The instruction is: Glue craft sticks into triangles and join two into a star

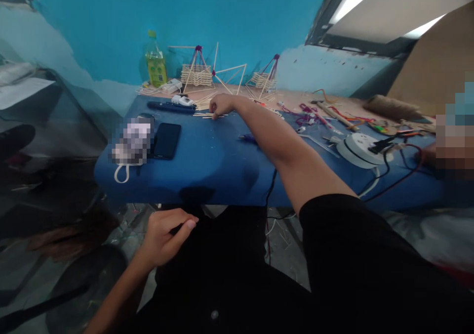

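My right hand [221, 105] reaches across the blue tabletop. Its fingers are curled down over a loose pile of thin wooden sticks [205, 101]; whether one is pinched cannot be made out. Held above my lap, my left hand [166, 236] is closed, thumb against the bent forefinger, with nothing visible between them. By the wall behind the pile stand two stick structures, one on the left [197, 74] and one on the right [264, 80], both with purple-bound tops. Between them a stick frame [231, 72] leans.
A dark phone [167, 140] lies near the front left, with a bottle [155, 62] of yellow-green liquid at the wall. Under my right forearm is a purple-blue pen-like tool [247, 138]. A white cable reel [359, 150] with cords sits right, near another person's hand [428, 153].
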